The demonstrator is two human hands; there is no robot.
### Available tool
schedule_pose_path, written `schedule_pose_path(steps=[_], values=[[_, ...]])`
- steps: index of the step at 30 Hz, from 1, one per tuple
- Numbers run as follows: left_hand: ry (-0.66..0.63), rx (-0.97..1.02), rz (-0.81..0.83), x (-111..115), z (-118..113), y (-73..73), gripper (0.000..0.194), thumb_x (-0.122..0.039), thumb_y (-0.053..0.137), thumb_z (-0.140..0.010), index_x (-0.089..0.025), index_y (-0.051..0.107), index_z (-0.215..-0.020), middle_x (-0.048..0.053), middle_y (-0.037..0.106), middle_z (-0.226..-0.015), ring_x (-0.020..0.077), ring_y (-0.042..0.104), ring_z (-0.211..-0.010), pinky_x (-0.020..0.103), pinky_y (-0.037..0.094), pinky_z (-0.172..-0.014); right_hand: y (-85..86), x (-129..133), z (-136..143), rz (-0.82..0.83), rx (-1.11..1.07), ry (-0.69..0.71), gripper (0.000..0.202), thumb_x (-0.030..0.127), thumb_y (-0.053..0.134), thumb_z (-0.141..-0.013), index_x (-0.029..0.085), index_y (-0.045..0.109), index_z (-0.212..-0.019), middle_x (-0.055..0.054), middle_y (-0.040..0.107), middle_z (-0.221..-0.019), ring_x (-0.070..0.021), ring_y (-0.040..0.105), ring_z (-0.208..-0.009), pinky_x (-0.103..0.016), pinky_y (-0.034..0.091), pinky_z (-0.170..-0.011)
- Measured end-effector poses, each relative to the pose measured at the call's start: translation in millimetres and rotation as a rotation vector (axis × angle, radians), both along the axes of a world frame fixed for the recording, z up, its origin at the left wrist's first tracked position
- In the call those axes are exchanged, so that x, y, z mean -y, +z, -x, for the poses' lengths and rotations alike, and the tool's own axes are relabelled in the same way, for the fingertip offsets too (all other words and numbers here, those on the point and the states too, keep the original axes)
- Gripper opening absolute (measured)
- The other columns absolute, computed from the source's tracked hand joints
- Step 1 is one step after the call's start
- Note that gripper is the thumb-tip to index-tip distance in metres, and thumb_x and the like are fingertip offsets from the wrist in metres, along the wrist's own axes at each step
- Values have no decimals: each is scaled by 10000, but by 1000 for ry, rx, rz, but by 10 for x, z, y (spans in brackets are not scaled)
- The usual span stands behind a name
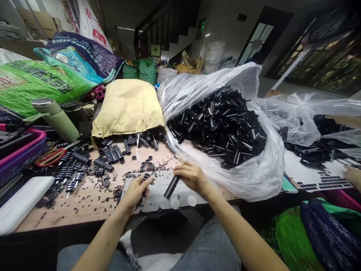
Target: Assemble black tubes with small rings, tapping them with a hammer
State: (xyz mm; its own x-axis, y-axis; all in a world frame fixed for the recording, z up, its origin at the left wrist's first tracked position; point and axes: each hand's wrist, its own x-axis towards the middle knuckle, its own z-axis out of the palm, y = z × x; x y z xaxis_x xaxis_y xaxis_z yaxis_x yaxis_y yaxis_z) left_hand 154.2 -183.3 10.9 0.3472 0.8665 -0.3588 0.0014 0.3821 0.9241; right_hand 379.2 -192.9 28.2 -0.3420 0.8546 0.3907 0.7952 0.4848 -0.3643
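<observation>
My right hand (pixel 193 177) is closed around the upper end of a plain black tube (pixel 172 187), which slants down and left over a white sheet (pixel 158 197) at the table's near edge. Left of it, my left hand (pixel 137 194) is curled, with a small black round piece (pixel 146 175) at its fingertips; dark bits also show beneath its fingers. Two pale round discs (pixel 192 200) lie below the tube. Just beyond my hands, loose black washers (pixel 145 164) and many tiny dark rings are scattered on the wooden tabletop (pixel 93 203).
A clear plastic bag (pixel 254 184) spills black tubes (pixel 220 128) on the right. Behind my left hand, a yellow sack (pixel 129 107) holds ribbed black rods. Scissors (pixel 50 157), a green flask (pixel 56 118) and a white box (pixel 25 203) stand left. Another person's hand (pixel 354 176) is at far right.
</observation>
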Motion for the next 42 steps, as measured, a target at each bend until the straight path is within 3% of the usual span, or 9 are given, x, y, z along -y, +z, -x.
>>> schedule_pose_path(steps=[2,4,9,13,19,25,36,38,42], values=[[-206,103,121,28,-25,34,349,-464,618,-648,-135,522,-713,-65,411,-424,32,300,-327,146,199,-312,1,40,156,-153,-40,195,164,152,495,-813,210,636,-873,-17,671,-908,-139,542,-772,-275,480,-679],[-252,199,181,68,-51,38,323,-411,663,-612,-141,494,-666,-77,390,-410,20,281,-317,138,167,-310,28,64,274,-165,-35,205,227,117,470,-809,203,612,-964,-34,645,-1001,-150,542,-839,-294,479,-726],[15,198,121,93,-50,-25,319,-352,700,-573,-145,473,-660,-87,387,-411,18,306,-325,124,198,-313,89,166,456,169,-12,122,710,320,652,-668,203,338,-1295,-113,331,-1361,-247,362,-1208,-407,357,-964],[43,165,82,74,-22,-53,317,-362,688,-600,-141,496,-722,-77,422,-439,30,348,-327,128,216,-304,5,226,580,262,-97,33,1032,440,733,-514,172,192,-1351,-150,317,-1351,-277,284,-1256,-432,283,-1015],[143,424,104,85,-19,-40,369,-396,553,-725,-171,529,-1016,-38,527,-595,53,446,-391,152,321,-340,-66,288,718,196,-222,164,1085,317,730,-496,154,89,-1356,-132,249,-1378,-235,249,-1272,-366,240,-1053],[202,362,119,128,-121,-12,369,-401,578,-705,-147,533,-970,-25,536,-516,109,520,-411,194,407,-385,-177,300,834,219,-224,187,1072,286,716,-504,135,79,-1352,-142,209,-1390,-235,200,-1292,-370,217,-1065],[180,238,125,96,-177,-82,289,-412,548,-713,-150,538,-834,-18,518,-563,88,497,-412,198,404,-408,-253,323,898,302,-329,39,1003,235,716,-440,139,203,-1296,-129,347,-1292,-240,329,-1212,-363,288,-1030],[133,137,8,102,-181,-127,305,-396,496,-752,-153,567,-921,23,564,-665,116,542,-512,254,460,-508,-329,323,905,271,-311,-23,998,250,713,-430,130,219,-1288,-139,362,-1276,-256,339,-1196,-382,301,-1018],[42,-322,-570,184,-222,-291,393,-259,517,-741,-190,546,-1127,87,538,-981,197,532,-902,362,425,-835,-531,330,932,178,-236,-213,813,215,606,-560,110,245,-1280,-171,392,-1243,-284,358,-1171,-461,286,-997]])
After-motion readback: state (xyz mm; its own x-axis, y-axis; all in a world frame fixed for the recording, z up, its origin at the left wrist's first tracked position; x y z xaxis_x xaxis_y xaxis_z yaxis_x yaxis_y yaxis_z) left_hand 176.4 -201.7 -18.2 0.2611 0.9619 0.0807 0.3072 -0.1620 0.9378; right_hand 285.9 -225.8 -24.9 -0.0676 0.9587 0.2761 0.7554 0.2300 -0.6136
